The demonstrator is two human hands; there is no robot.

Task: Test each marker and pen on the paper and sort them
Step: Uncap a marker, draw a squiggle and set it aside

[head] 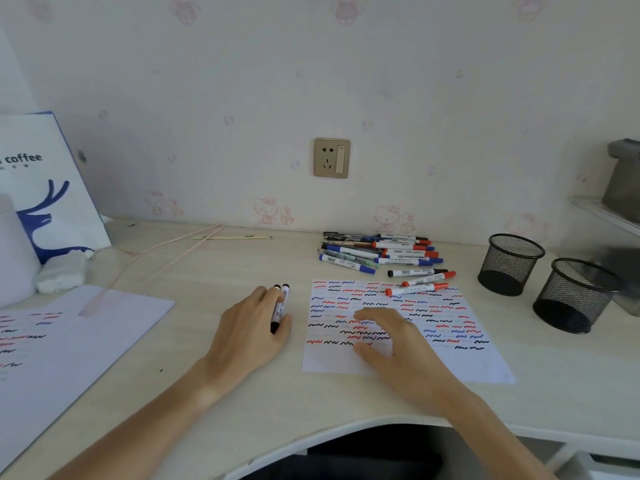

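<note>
L hand (247, 336) grips 2 black markers (280, 308) | R hand (391, 341) flat, fingers relaxed, on paper (485, 362) | advice: keep paper pinned, test in blank near-left strip, then drop into cups (509, 263).

"coffee" in dark letters on white bag (52, 188)

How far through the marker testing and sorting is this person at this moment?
Testing looks well along: the paper is nearly filled with red, blue and black squiggles. In hand: the left hand holds two black-capped markers, while the right hand rests flat on the paper. Left: a pile of markers lies unsorted, and both mesh cups look empty.
</note>
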